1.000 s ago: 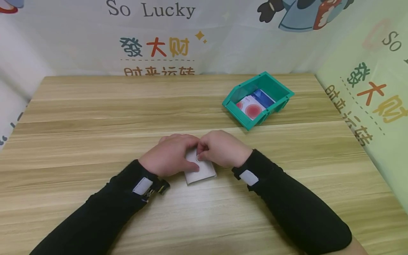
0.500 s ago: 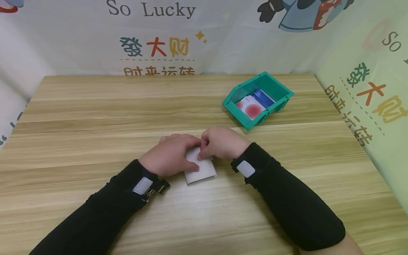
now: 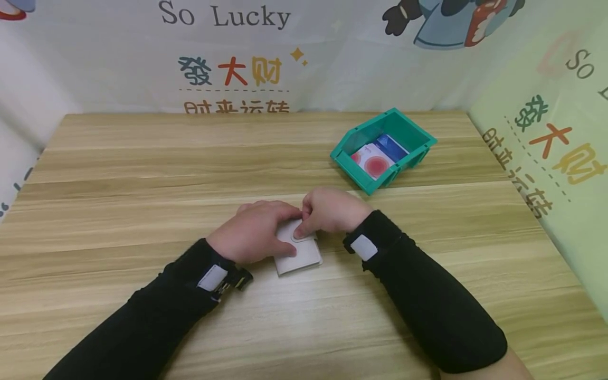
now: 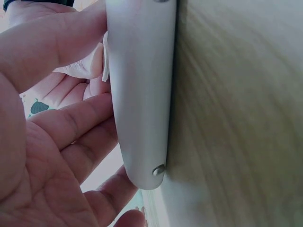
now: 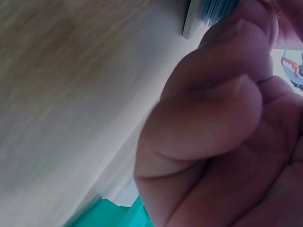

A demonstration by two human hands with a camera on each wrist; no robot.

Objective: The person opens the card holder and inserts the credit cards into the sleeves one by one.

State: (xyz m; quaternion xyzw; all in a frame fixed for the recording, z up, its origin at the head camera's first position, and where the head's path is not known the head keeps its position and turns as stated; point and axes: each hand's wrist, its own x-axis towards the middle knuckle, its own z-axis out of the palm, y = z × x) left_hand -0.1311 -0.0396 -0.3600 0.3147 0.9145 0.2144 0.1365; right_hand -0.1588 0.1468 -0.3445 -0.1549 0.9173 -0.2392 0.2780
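Note:
A small white card holder (image 3: 305, 258) lies on the wooden table in front of the person. My left hand (image 3: 256, 230) grips it from the left, thumb on its top face and fingers along the far edge. In the left wrist view its rounded spine (image 4: 142, 94) has metal rivets. My right hand (image 3: 336, 211) pinches the strap (image 3: 304, 238) at its right side between thumb and curled index finger. Stacked thin bluish sleeves (image 5: 218, 12) show at its open side in the right wrist view, where my right fingers (image 5: 203, 118) are curled.
Behind the right hand stands a green bin (image 3: 349, 169) holding a white box with red circles (image 3: 375, 162) and a blue item (image 3: 393, 146). Printed cloth (image 3: 332, 63) hangs along the back and right table edges.
My right hand has shifted slightly up and to the right, and more of the strap shows under its thumb. The left hand and the card holder have stayed in place.

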